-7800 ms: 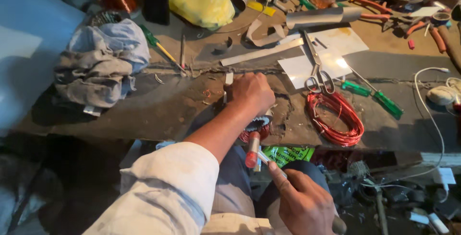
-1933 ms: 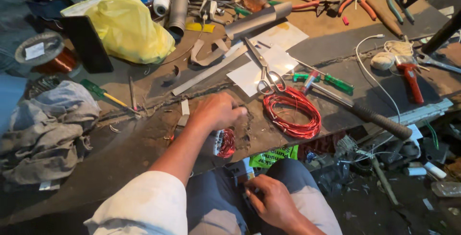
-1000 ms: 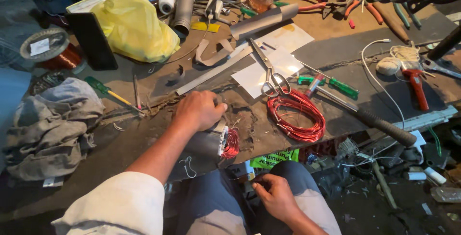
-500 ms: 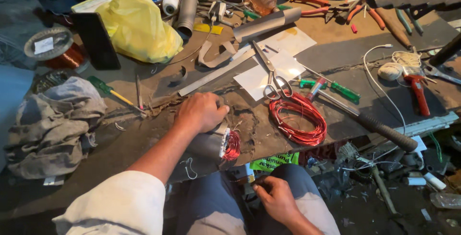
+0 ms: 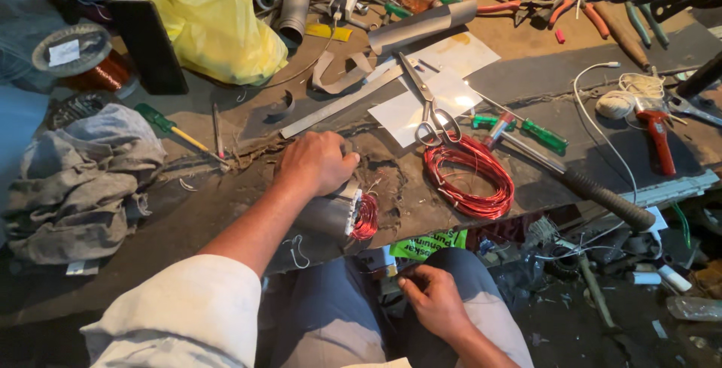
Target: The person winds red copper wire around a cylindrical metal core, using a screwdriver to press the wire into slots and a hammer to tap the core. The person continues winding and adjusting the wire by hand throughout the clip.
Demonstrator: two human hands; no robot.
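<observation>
My left hand (image 5: 316,163) grips the top of a grey metal motor stator (image 5: 335,214) that sits at the workbench's front edge; red copper windings (image 5: 366,217) stick out of its near end. My right hand (image 5: 432,302) is low over my lap, fingers pinched together on something thin and dark that I cannot make out. A coil of red wire (image 5: 470,176) lies on the bench to the right of the stator, with scissors (image 5: 430,116) just behind it on white paper (image 5: 421,105).
A grey rag pile (image 5: 79,176) lies at left, a yellow bag (image 5: 214,26) and a copper wire spool (image 5: 90,63) behind. Green-handled screwdrivers (image 5: 526,129), a black-handled hammer (image 5: 594,187), red pliers (image 5: 658,135) and a metal strip (image 5: 338,105) clutter the bench.
My left hand has stayed on the stator while my head shifted slightly. My right hand stays low over my lap.
</observation>
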